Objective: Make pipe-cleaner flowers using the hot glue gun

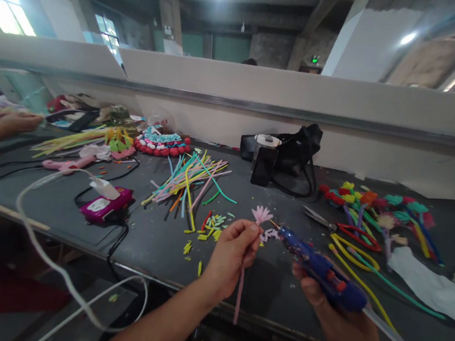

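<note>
Between the thumb and fingers of my left hand [242, 243] is a pink pipe-cleaner flower [261, 215], its petals fanned out above the fingertips. A pink stem [239, 297] hangs below that hand. My right hand [335, 309] is wrapped around a blue glue gun [319, 266], with a glue stick [384, 326] coming out of its back end. The gun's nozzle points at the flower's base, very close to it; whether they touch I cannot tell. Short lilac pieces [271, 234] lie on the table just behind the nozzle.
Loose pipe cleaners [192, 179] and cut yellow bits [203, 236] lie ahead. Scissors [348, 229] and finished flowers [377, 205] are at right. A black bag [297, 148] stands by the partition. A purple power strip [107, 205] with a white cable sits left, near another person's hands [12, 124].
</note>
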Demonstrator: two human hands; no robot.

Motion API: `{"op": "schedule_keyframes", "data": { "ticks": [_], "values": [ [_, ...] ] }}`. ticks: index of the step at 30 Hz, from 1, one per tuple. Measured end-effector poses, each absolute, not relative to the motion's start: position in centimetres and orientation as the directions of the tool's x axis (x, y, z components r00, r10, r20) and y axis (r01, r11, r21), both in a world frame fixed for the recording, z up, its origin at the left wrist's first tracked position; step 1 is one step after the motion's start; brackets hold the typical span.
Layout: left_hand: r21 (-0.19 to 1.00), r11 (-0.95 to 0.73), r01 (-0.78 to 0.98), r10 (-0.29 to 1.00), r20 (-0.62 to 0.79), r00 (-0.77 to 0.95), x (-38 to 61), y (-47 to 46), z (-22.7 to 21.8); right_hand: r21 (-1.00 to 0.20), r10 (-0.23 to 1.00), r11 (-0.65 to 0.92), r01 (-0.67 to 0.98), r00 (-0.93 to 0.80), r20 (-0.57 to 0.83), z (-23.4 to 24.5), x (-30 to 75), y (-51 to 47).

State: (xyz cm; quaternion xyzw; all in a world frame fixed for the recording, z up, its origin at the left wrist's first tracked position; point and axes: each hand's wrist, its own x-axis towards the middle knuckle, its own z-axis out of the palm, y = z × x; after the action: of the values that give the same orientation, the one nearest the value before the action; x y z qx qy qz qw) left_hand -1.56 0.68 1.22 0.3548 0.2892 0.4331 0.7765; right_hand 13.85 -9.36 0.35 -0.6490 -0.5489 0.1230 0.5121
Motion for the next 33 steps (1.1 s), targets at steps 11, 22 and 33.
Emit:
{"op": "schedule_keyframes", "data": {
  "ticks": [11,22,33],
  "values": [
    [0.821,0.359,-0.444,0.876,-0.133,0.463,-1.39,0.42,1.16,-0.8,0.87,0.21,0.562,0.265,0.415,-0.18,14.14,-8.92],
    [0.828,0.351,-0.437,0.882,-0.135,0.452,-1.36,0.39,1.24,-0.801,0.87,0.201,0.564,0.272,0.41,0.18,13.92,-8.89],
    [0.833,0.343,-0.434,0.88,-0.123,0.459,-1.46,0.39,1.19,-0.81,0.868,0.178,0.559,0.299,0.397,0.29,13.78,-8.96]
  ]
}}
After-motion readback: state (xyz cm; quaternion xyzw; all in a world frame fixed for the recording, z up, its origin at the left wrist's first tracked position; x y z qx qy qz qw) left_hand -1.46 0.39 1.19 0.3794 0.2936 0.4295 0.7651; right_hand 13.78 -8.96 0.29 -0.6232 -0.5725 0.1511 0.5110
